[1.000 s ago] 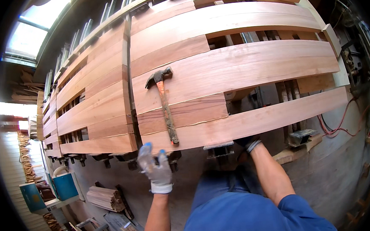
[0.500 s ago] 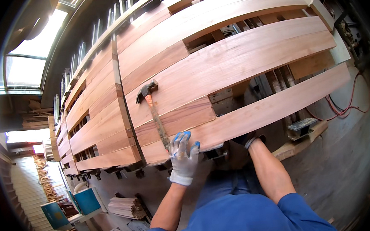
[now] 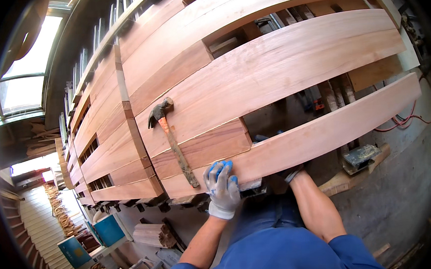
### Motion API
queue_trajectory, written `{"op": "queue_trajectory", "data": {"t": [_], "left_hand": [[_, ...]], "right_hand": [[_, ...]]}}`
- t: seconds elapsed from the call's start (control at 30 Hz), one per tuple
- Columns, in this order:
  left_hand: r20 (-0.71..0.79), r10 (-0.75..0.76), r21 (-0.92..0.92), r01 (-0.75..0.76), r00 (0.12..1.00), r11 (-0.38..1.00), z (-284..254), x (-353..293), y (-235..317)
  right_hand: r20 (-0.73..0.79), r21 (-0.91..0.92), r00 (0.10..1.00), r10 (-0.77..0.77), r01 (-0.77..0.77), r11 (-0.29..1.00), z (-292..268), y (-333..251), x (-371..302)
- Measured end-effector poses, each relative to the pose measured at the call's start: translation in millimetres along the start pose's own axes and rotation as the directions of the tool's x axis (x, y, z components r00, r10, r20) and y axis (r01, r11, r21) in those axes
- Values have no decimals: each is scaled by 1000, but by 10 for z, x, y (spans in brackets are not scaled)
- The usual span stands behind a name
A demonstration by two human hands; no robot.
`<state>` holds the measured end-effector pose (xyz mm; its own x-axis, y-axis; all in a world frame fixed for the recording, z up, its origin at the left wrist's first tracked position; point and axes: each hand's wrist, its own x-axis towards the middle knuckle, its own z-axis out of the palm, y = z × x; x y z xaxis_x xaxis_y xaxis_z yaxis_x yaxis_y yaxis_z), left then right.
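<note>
While the left hand (image 3: 222, 187) lies flat with fingers spread on the front plank (image 3: 324, 133), the right hand (image 3: 293, 173) hides under it, grip unclear; next comes holding it steady, I think.

Single head cam, fisheye, worn above the bench, looks down and fwd over wooden boards (image 3: 271, 72). Close range, forearms enter from lower edge. Edges bend toward rim. No 2nd view.

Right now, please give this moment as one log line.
left hand: gloved, flat on plank edge | right hand: under plank, mostly hidden | hammer: lying untouched
</note>
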<state>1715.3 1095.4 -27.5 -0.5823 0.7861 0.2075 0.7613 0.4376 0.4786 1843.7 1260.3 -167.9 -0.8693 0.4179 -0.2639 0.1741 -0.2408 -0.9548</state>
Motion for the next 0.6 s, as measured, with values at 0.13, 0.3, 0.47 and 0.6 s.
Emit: {"op": "queue_trajectory", "data": {"t": [0.13,0.3,0.47,0.6], "left_hand": [[33,1,-12,-1,999,1000,-7,13,-16],[85,-3,-32,6,996,999,-15,26,-44],[102,-13,-48,18,995,999,-26,27,-42],[103,-5,-37,9,995,999,-31,26,-28]], "right_hand": [[101,377,990,96,-128,918,-17,-21,36],[132,918,941,312,-234,320,80,89,-79],[135,701,975,176,-219,679,4,-218,-71],[168,864,965,202,-243,441,38,23,-93]]}}
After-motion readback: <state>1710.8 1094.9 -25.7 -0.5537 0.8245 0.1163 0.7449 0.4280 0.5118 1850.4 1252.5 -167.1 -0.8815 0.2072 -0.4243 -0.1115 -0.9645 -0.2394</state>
